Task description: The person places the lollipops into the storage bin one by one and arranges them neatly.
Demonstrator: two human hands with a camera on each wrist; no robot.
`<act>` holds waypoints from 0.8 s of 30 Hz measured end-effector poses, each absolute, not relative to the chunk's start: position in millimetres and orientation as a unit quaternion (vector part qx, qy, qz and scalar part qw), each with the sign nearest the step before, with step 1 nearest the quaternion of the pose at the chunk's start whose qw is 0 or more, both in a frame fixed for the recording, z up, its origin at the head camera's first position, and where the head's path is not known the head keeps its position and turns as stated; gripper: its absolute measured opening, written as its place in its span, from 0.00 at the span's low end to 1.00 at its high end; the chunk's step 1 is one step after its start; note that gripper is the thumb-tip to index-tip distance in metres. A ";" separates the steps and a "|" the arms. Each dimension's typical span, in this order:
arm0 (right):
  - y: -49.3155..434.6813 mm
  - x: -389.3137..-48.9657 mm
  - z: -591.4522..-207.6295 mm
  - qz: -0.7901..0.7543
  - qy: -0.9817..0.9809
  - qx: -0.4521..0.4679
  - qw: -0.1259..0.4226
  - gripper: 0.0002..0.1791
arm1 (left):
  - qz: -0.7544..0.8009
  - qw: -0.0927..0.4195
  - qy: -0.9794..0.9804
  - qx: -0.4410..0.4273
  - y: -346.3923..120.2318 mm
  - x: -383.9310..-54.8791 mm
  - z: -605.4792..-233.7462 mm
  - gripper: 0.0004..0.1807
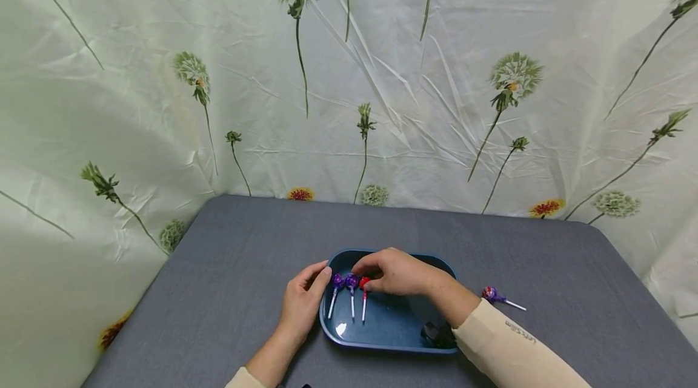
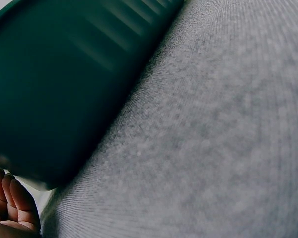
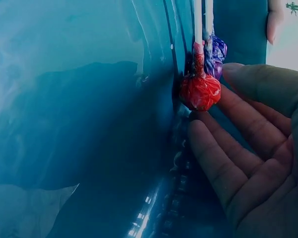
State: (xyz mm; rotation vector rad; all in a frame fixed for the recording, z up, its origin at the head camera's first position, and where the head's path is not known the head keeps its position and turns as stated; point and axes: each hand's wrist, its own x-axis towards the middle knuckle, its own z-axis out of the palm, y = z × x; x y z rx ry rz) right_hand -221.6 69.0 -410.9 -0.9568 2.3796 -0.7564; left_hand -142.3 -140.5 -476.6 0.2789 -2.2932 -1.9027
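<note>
My left hand (image 1: 301, 303) holds the left rim of a blue tray (image 1: 389, 339), thumb at the rim and fingers along the outside. The left wrist view shows the tray's outer wall (image 2: 54, 99) and part of the fingers. Inside the tray, two purple-wrapped lollipops (image 1: 338, 281) and a red lollipop (image 1: 365, 283) lie side by side at the left, sticks toward me. My right hand (image 1: 400, 271) is over them with thumb and fingers spread apart. In the right wrist view, its fingertips are close beside the red lollipop (image 3: 201, 93); a purple lollipop (image 3: 217, 54) shows behind.
A purple and red lollipop (image 1: 491, 294) lies on the grey cloth-covered table (image 1: 256, 236), right of the tray. A dark object (image 1: 438, 334) shows under my right forearm at the tray's right end. A flowered curtain (image 1: 338, 73) hangs behind the table.
</note>
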 end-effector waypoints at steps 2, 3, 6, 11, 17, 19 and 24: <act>68.5 -221.4 -410.9 -0.276 0.865 -0.349 0.234 0.17 | -0.633 0.075 -0.764 0.094 -140.0 -142.4 -476.3 0.17; 68.3 -221.5 -411.1 -0.276 0.865 -0.348 0.235 0.17 | -0.633 0.076 -0.765 0.093 -140.0 -142.5 -476.4 0.17; 67.6 -222.1 -411.4 -0.277 0.866 -0.342 0.236 0.18 | -0.632 0.077 -0.765 0.095 -139.4 -142.5 -476.0 0.17; 67.9 -222.5 -411.7 -0.279 0.867 -0.340 0.234 0.18 | -0.633 0.076 -0.765 0.096 -139.2 -141.6 -475.5 0.17; 69.2 -221.8 -411.8 -0.288 0.864 -0.336 0.239 0.17 | -0.629 0.072 -0.767 0.101 -139.3 -140.8 -476.4 0.18; 69.5 -222.0 -411.0 -0.290 0.864 -0.334 0.241 0.17 | -0.627 0.072 -0.769 0.101 -139.3 -141.0 -476.5 0.19; 70.0 -222.8 -410.0 -0.294 0.864 -0.330 0.242 0.17 | -0.626 0.071 -0.770 0.099 -139.1 -141.2 -476.1 0.19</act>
